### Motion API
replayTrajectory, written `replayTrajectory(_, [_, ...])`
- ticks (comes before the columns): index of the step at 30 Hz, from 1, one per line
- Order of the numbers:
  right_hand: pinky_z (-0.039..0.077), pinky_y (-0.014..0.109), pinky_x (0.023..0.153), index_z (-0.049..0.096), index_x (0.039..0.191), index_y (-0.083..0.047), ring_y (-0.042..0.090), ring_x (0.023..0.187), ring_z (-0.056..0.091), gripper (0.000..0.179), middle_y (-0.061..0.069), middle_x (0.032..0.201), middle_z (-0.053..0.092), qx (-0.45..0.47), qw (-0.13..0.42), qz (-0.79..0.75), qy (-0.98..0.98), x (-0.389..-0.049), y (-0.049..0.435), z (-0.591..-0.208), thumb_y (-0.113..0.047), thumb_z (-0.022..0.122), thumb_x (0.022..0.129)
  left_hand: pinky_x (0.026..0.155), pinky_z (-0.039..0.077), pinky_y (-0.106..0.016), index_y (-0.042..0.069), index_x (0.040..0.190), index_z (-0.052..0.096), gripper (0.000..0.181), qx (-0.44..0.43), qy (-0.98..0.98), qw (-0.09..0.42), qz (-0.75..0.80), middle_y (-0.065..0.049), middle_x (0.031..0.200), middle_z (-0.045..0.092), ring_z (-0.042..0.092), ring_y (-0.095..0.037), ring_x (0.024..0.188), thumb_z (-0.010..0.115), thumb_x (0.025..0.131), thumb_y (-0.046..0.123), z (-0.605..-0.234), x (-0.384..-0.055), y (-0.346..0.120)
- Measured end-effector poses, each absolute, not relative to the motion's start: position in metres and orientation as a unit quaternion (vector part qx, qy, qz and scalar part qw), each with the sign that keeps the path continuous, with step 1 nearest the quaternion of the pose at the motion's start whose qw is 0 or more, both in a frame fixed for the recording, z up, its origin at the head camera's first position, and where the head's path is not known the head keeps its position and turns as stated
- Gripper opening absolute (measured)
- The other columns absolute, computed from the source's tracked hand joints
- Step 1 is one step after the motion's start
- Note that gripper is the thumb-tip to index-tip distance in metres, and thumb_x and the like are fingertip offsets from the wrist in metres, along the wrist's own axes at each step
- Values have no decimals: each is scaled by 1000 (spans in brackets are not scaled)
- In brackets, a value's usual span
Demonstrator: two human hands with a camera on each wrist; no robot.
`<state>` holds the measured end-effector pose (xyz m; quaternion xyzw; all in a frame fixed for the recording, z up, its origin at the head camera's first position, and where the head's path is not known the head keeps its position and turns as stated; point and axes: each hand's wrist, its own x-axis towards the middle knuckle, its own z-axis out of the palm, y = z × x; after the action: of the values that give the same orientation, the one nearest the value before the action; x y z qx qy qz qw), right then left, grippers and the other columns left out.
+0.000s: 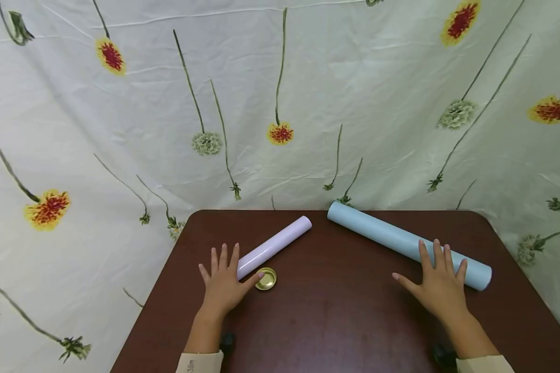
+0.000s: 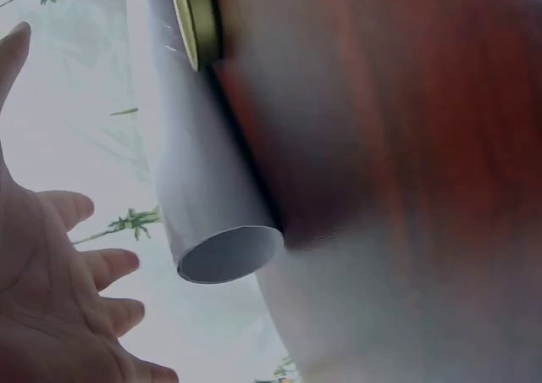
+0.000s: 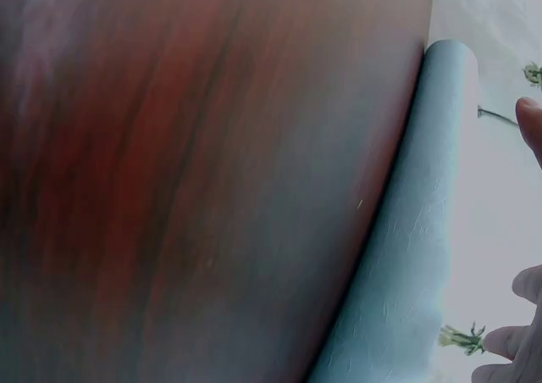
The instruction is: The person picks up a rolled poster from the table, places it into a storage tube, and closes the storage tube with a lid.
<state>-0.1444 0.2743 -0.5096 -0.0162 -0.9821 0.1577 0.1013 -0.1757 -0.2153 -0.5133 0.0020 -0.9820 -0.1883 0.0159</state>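
Note:
My left hand (image 1: 224, 290) is held over the left side of the table, fingers spread and straight, with nothing in it. Just beyond it lies a glossy lilac roll (image 1: 275, 246), whose hollow near end shows in the left wrist view. A small round gold lid (image 1: 267, 278) sits beside the roll, partly overlapped by my left thumb in the head view. On the right, my right hand (image 1: 441, 290) is spread too and holds nothing. Its fingers overlap a longer light-blue roll (image 1: 378, 230) that slants across the back right of the table.
The dark red-brown table (image 1: 326, 321) has rounded far corners. Behind it and along its sides hangs a pale cloth (image 1: 382, 88) printed with flowers. The blue roll's far end reaches the table's back edge.

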Motion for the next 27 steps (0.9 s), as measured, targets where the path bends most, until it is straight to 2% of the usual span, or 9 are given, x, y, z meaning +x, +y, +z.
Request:
replayTrajectory(11, [-3,79,114,15,162,-7,53,153,5,112,35,162,14,-16,108,151,-982,-158,291,-514,-73,63,85,113,-8,-80,15,163,18,104,8,-986,0,-169,-25,168,12,-4,-49,155,58,87,73,-509,-183,-221])
replayTrajectory(16, [2,78,114,19,161,-5,54,151,11,105,35,160,19,7,114,157,-981,-169,301,-521,-56,73,86,112,3,-82,10,160,28,92,14,-986,-5,-166,-29,163,24,12,-52,153,65,90,58,-510,-187,-224])
replayTrajectory(20, [9,76,115,25,158,-2,55,146,20,97,35,157,27,32,110,164,-980,-177,307,-523,-41,77,86,111,17,-81,6,155,38,82,12,-984,-13,-179,-30,156,36,29,-52,147,68,92,48,-513,-188,-224])
replayTrajectory(24, [17,74,114,30,156,0,54,142,29,90,34,152,35,49,96,154,-982,-183,312,-522,-36,76,88,106,31,-78,3,153,41,75,13,-982,-32,-186,-31,152,41,39,-53,140,66,94,42,-516,-188,-225])
replayTrajectory(27, [23,73,112,34,154,0,52,136,38,83,32,146,42,53,95,143,-984,-185,315,-520,-35,74,90,103,36,-76,3,153,39,71,13,-982,-41,-184,-33,150,43,42,-55,137,66,96,35,-517,-188,-226])
